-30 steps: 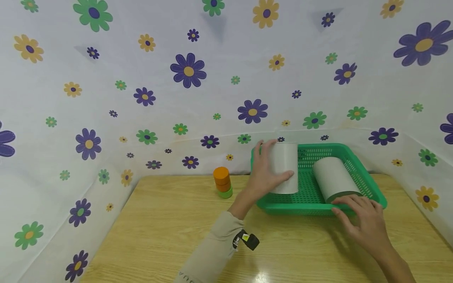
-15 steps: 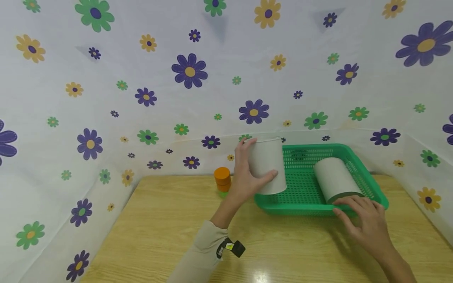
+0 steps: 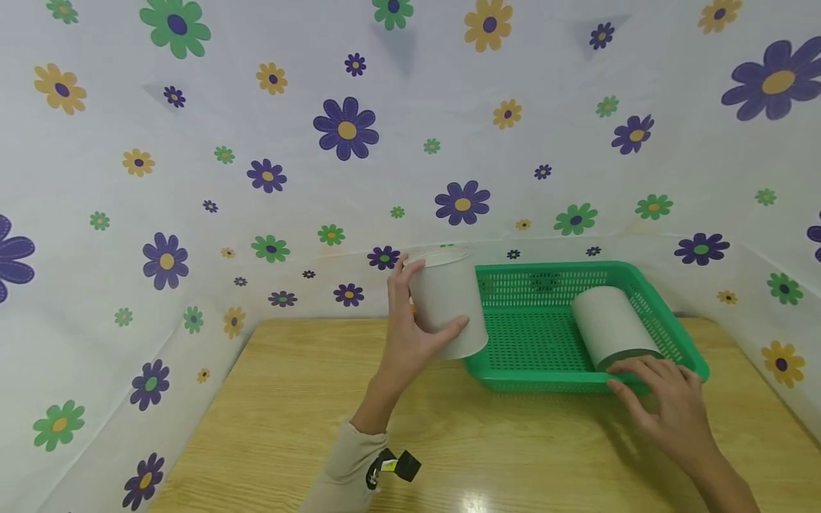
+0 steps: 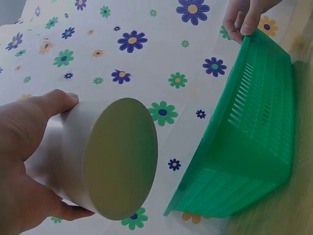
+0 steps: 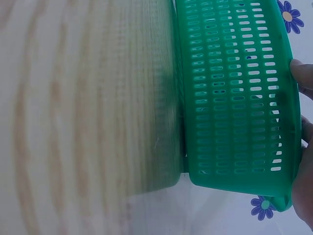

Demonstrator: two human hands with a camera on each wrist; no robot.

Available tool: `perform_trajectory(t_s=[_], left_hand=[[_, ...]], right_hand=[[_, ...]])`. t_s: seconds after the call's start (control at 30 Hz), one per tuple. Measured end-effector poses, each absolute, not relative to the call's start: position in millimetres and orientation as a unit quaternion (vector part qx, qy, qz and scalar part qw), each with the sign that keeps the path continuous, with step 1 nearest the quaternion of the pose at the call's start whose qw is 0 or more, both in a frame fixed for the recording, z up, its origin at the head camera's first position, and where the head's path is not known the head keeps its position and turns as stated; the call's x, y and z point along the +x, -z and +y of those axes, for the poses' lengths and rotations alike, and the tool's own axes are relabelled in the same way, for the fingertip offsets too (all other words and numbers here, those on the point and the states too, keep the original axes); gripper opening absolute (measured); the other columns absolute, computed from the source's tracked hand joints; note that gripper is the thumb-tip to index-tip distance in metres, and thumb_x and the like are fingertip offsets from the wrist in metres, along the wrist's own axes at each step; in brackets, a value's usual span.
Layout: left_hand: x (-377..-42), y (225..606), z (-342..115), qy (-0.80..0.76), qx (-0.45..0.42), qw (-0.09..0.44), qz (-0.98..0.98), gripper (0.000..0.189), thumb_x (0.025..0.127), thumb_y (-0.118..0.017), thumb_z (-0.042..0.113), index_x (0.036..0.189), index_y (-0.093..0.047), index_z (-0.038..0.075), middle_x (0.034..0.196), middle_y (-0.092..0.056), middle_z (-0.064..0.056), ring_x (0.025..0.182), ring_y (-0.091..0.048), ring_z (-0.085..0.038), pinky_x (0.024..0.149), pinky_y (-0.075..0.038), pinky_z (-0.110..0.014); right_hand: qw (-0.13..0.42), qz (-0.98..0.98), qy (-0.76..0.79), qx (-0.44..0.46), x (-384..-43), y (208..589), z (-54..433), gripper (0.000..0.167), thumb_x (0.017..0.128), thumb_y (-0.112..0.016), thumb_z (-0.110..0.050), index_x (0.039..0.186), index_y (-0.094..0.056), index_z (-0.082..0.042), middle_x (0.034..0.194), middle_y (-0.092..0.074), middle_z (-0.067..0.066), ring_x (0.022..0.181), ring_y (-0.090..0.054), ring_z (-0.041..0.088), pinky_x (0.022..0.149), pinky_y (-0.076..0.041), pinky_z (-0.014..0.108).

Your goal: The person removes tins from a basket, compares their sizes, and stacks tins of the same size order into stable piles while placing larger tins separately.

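My left hand grips a white cylindrical container, fingers on its far left side and thumb across its front. It is held slightly tilted, off the table at the left end of a green plastic basket. The container's flat round end faces the camera in the left wrist view. A second white cylinder lies on its side in the right part of the basket. My right hand pinches the basket's front rim near that cylinder; its fingers show at the rim in the right wrist view.
The basket stands on a wooden table near its back edge. A white cloth printed with flowers rises behind and at both sides. A sliver of an orange piece shows behind the held container.
My left hand has carried the white container leftward, out of the basket's left part, tilting it. The container now hides most of the orange and green stack. My right hand stays at the rim.
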State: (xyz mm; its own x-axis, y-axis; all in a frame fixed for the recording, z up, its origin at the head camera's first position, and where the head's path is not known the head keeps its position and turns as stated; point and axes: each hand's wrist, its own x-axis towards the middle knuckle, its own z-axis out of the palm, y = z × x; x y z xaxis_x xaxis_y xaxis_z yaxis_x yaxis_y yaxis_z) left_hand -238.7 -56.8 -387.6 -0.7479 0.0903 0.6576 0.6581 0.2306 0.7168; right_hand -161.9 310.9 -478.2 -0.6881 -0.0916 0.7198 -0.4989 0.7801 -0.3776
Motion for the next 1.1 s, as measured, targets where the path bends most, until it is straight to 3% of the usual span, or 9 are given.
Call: perform_trajectory(t_s=[0.17,0.3,0.53,0.8,1.1], left_hand=[[-232,391,-74,0.579,-0.229,0.254,-0.74,0.101,0.076,-0.091,0.011,0.155,-0.03,0.024,0.169,-0.01,-0.003,0.141,-0.036,-0.037,0.093,-0.049,-0.07],[-224,392,-90,0.589,-0.217,0.254,-0.736,0.101,0.078,-0.089,0.01,0.156,-0.027,0.025,0.168,-0.011,0.002,0.136,-0.042,-0.037,0.091,-0.051,-0.068],[-222,387,-119,0.593,-0.219,0.307,-0.711,0.1,0.078,-0.088,0.006,0.156,-0.027,0.019,0.167,-0.015,0.0,0.129,-0.048,-0.039,0.087,-0.054,-0.065],[-209,365,-133,0.577,-0.186,0.349,-0.714,0.093,0.078,-0.082,-0.005,0.151,-0.026,0.005,0.166,-0.015,-0.013,0.133,-0.043,-0.043,0.09,-0.049,-0.073],[-215,373,-151,0.548,-0.161,0.369,-0.733,0.092,0.079,-0.085,0.003,0.152,-0.03,0.011,0.167,-0.012,-0.012,0.14,-0.037,-0.038,0.095,-0.044,-0.075]], right_hand=[[0.348,-0.876,-0.29,0.168,-162,477,310,0.027,0.076,-0.082,-0.003,0.099,-0.073,-0.015,0.099,-0.069,0.004,0.098,-0.052,0.019,0.086,-0.029,0.06],[0.347,-0.875,-0.293,0.167,-162,479,310,0.027,0.077,-0.082,-0.003,0.099,-0.074,-0.015,0.099,-0.069,0.003,0.099,-0.051,0.014,0.085,-0.029,0.061],[0.348,-0.872,-0.301,0.168,-162,479,308,0.026,0.076,-0.081,-0.002,0.098,-0.073,-0.013,0.099,-0.068,0.004,0.101,-0.049,0.01,0.086,-0.028,0.062],[0.342,-0.874,-0.305,0.164,-161,475,309,0.025,0.077,-0.081,-0.002,0.098,-0.074,-0.014,0.099,-0.068,0.004,0.102,-0.049,0.012,0.088,-0.027,0.063],[0.34,-0.875,-0.306,0.158,-161,475,308,0.025,0.078,-0.081,-0.003,0.098,-0.073,-0.014,0.101,-0.067,-0.002,0.105,-0.047,0.003,0.089,-0.026,0.058]])
